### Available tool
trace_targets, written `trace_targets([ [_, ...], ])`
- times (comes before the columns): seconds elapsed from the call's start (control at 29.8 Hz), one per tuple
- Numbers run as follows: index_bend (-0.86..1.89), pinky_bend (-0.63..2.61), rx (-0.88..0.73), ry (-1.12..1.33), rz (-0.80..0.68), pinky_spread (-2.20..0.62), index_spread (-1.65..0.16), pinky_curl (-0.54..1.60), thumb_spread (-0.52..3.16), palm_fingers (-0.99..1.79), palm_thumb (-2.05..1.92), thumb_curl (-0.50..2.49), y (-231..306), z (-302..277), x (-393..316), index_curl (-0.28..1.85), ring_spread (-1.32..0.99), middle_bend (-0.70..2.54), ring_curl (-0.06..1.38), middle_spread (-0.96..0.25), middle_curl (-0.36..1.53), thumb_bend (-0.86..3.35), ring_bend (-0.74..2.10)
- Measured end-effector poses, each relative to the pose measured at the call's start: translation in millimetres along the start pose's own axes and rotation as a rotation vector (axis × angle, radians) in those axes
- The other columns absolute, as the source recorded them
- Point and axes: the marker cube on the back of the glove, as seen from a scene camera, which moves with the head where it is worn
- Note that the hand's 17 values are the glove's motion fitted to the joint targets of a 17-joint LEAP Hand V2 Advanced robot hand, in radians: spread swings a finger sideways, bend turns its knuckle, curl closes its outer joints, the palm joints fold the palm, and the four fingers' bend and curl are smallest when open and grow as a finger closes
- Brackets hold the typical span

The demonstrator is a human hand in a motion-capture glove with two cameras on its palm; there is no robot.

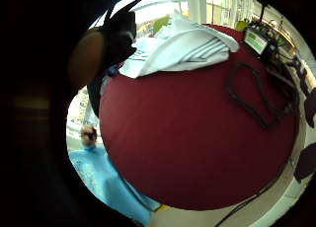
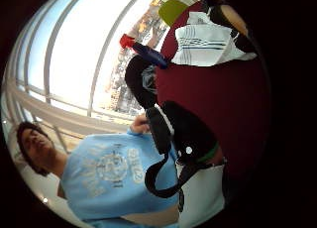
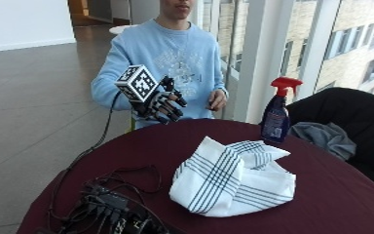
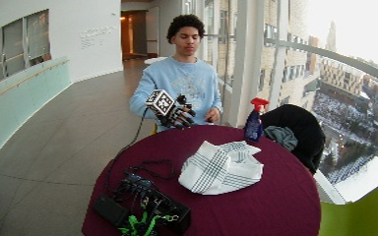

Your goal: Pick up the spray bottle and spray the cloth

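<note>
On the left of the outside view we see a pile of black wires lying on the round red table. They sit near the table's edge, well apart from the cloth.

Next comes the gloved right hand. It is up in the air above the far edge of the table, in front of the person's blue sweater. Its fingers are a bit bent and spread apart, and they hold nothing. It touches nothing on the table. The bare left hand is just behind the table's far edge, with its fingers loosely curled. We cannot tell if it touches the table.

In the middle lies the cloth. It is white with dark stripes, and it sits in a crumpled heap on the table.

Further right stands the bottle. It is dark blue with a red spray top, and it stands upright near the far edge of the table, beyond the cloth and not touching it. The hand is well apart from it.

Last, on the right, a black chair is beside the table with a grey cloth draped on it, just beside the bottle.
</note>
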Motion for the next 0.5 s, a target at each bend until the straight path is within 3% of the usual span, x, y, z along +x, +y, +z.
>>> trace_targets([
  [0.5,0.11,0.18,0.023,0.175,0.036,0.23,-0.31,0.31,1.21,0.71,0.57,0.29,42.5,-15.7,35.6,0.26,0.0,0.38,0.37,-0.07,0.45,-0.01,0.35],
])
